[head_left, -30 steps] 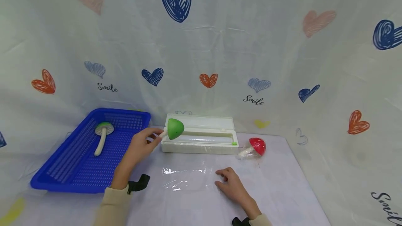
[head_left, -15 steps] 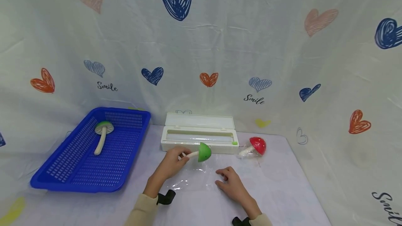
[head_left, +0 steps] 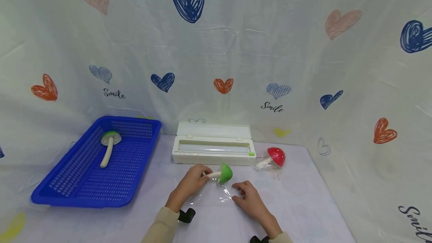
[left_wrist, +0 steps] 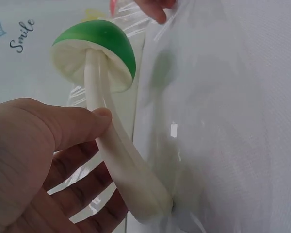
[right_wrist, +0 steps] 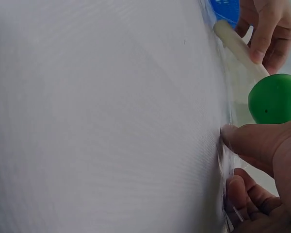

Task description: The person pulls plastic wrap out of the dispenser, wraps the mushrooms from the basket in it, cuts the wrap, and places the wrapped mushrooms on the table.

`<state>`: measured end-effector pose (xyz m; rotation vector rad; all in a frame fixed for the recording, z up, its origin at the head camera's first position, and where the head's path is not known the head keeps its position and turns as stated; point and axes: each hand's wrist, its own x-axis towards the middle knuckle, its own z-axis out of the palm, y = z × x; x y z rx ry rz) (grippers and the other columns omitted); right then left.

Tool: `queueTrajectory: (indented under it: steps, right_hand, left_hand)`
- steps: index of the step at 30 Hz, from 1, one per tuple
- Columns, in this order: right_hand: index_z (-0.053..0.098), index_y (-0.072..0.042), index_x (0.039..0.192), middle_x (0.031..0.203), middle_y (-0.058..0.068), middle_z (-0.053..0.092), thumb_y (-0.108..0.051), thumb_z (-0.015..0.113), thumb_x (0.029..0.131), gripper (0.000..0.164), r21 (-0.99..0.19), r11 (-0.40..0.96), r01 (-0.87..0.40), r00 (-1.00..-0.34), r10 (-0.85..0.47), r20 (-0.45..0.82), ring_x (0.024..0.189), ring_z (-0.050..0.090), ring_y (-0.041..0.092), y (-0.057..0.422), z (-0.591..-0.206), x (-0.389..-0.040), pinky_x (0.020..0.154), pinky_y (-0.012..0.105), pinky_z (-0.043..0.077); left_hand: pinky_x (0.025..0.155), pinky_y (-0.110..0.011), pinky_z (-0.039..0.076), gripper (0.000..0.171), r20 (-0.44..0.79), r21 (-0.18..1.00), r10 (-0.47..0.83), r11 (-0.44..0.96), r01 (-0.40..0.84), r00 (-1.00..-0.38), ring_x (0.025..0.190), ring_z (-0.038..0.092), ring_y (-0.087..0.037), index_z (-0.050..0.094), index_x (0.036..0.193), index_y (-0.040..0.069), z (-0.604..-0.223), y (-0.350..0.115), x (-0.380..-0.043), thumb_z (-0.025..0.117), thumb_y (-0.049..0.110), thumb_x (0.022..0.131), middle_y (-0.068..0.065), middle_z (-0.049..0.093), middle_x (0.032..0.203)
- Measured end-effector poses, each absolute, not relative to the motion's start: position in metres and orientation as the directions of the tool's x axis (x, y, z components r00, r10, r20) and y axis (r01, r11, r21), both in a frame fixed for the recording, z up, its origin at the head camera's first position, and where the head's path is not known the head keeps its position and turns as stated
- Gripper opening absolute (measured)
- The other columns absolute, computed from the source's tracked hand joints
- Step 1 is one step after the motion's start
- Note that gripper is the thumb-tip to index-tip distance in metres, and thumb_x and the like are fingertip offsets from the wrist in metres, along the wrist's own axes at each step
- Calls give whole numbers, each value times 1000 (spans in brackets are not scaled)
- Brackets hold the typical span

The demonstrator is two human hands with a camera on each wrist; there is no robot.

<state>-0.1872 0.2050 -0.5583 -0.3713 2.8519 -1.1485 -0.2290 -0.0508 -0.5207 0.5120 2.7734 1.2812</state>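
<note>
A toy mushroom (head_left: 225, 173) with a green cap and white stem is held by my left hand (head_left: 193, 183). In the left wrist view, the thumb and fingers grip the stem (left_wrist: 119, 150), with the cap up and the stem's end close to the plastic film. A sheet of clear plastic film (head_left: 225, 195) lies on the white cloth under the mushroom. My right hand (head_left: 249, 201) rests at the film's right edge. In the right wrist view, its thumb (right_wrist: 240, 138) and fingertips touch the film, spaced apart, beside the green cap (right_wrist: 276, 98).
Behind the hands stands an open white cling film box (head_left: 214, 158) with a green slider. To its right lies a red-capped mushroom (head_left: 276, 156) wrapped in film. A blue basket (head_left: 84, 202) at left contains another green-capped mushroom (head_left: 109, 147).
My left hand has carried the green mushroom rightward and down from in front of the box to over the film. The right hand has stayed at the film's edge.
</note>
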Motion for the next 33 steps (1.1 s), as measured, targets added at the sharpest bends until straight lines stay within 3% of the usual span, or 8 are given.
queueTrajectory:
  steps: [8,14,18,26,33]
  right_hand:
    - [73,-4,113,95,2,64,0,81,82,33,-735,610,-295,-955,-216,205,81,60,9,211,-563,-180,70,22,54]
    - [76,-8,103,97,-1,72,11,78,78,31,-758,558,-338,-939,-144,313,89,69,13,219,-564,-172,76,26,60]
    - [77,-13,99,98,-7,73,11,80,76,33,-736,607,-301,-947,-102,304,91,69,13,227,-559,-169,75,26,59]
    - [77,-15,96,96,-6,67,6,85,72,33,-672,694,-258,-963,-125,240,84,60,13,245,-559,-168,68,22,49]
    - [75,-19,79,96,-8,61,-2,85,79,19,-600,758,-255,-967,-203,153,89,58,11,249,-561,-167,75,26,49]
  left_hand:
    - [73,-28,49,16,83,726,303,634,266,-949,86,57,-13,76,108,7,-529,-48,-230,72,4,93,-3,69,102]
    - [74,-31,51,15,110,681,306,670,296,-946,86,60,-14,77,107,8,-532,-45,-231,73,4,92,-3,70,100]
    - [74,-33,52,16,120,656,312,688,311,-943,87,62,-15,78,106,8,-534,-44,-232,74,4,91,-3,70,99]
    - [75,-35,54,18,130,625,310,712,321,-942,87,65,-16,78,107,8,-531,-41,-229,76,5,90,-3,71,96]
    - [69,-33,53,21,153,598,322,722,347,-934,83,68,-16,78,104,16,-533,-39,-229,79,4,87,-1,76,94]
